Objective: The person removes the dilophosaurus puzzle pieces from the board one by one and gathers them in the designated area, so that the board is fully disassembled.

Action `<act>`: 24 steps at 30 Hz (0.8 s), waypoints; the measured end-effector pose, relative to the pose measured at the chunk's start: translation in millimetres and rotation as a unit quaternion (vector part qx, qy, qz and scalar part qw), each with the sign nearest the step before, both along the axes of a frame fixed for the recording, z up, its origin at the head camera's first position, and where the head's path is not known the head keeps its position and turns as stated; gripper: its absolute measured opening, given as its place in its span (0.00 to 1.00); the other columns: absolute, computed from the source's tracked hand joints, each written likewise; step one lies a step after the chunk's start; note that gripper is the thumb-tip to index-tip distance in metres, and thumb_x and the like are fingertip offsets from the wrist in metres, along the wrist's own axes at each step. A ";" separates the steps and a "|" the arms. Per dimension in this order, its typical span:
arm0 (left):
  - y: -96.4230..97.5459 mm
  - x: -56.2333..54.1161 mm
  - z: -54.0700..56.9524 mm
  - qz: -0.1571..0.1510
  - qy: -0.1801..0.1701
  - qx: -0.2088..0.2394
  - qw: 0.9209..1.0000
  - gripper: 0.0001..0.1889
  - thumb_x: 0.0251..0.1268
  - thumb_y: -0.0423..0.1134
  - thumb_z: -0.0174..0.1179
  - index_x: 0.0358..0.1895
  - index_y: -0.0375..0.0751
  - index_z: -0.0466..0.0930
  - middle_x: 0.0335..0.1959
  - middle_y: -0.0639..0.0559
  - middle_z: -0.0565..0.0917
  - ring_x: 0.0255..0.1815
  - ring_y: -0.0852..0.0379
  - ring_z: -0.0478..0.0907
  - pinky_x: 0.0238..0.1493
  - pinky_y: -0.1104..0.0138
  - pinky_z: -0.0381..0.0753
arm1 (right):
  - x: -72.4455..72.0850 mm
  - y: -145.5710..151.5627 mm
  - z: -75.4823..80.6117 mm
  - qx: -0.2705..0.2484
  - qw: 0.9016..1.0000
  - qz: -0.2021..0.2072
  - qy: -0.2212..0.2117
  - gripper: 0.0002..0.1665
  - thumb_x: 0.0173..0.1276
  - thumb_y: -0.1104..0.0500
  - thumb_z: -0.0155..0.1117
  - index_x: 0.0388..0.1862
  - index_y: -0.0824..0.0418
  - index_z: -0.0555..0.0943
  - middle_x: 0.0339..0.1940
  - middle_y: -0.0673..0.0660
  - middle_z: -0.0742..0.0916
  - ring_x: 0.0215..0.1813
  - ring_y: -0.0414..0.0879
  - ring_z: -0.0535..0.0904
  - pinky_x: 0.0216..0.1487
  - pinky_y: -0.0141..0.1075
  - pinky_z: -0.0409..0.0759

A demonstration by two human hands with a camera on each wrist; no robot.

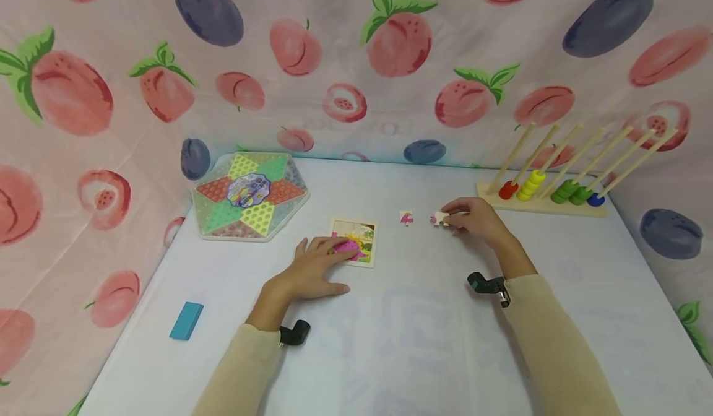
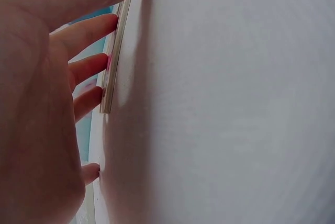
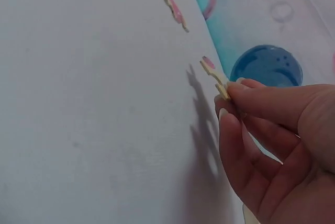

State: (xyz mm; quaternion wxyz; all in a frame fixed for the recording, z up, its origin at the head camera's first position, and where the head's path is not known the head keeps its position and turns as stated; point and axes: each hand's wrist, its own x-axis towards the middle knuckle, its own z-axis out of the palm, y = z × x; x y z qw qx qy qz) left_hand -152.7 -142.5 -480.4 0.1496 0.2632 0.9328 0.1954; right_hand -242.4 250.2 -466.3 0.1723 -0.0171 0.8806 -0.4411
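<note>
Right grip [image 1: 473, 218] pinches thin cream-and-pink wooden jigsaw piece [image 1: 440, 219], right of square wooden puzzle board [image 1: 375, 244]; left grip [image 1: 313, 272], fingers extended, on board. Piece likely light, stiff; hold by edges.

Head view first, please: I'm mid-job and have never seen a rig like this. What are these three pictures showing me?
There's no robot here, just a person's two bare hands. The head picture comes from a camera worn on the head, looking forward and down; the other two come from cameras on the wrists, each watching its own hand.

The left hand rests its fingers on a puzzle. The right hand pinches a piece. A loose piece lies between the two on the white table. Also there: a game board, a bead rack and a blue block.
</note>
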 end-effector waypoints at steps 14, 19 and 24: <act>1.0 -1.1 6.4 -0.003 0.006 0.027 1.000 0.40 0.59 0.56 0.70 0.76 0.63 0.68 0.83 0.50 0.60 0.82 0.41 0.51 0.76 0.27 0.38 | 0.0 -5.8 -2.2 0.053 0.998 -0.017 0.005 0.20 0.72 0.57 0.67 0.58 0.66 0.84 0.52 0.66 0.87 0.35 0.43 0.81 0.37 0.27 0.82; 0.3 4.3 3.7 -0.002 -0.001 0.025 1.000 0.39 0.59 0.55 0.71 0.76 0.62 0.68 0.82 0.51 0.61 0.83 0.40 0.50 0.76 0.26 0.39 | 4.1 -9.3 -6.4 0.067 0.998 -0.018 -0.011 0.20 0.72 0.56 0.67 0.58 0.65 0.84 0.52 0.65 0.87 0.34 0.45 0.79 0.37 0.29 0.80; 0.6 5.4 4.1 0.002 -0.001 0.022 1.000 0.39 0.60 0.56 0.71 0.75 0.64 0.68 0.82 0.52 0.61 0.83 0.41 0.50 0.76 0.27 0.39 | 2.3 -10.3 -4.6 0.075 0.997 -0.014 -0.008 0.20 0.72 0.56 0.67 0.57 0.65 0.85 0.52 0.65 0.87 0.34 0.44 0.79 0.36 0.30 0.80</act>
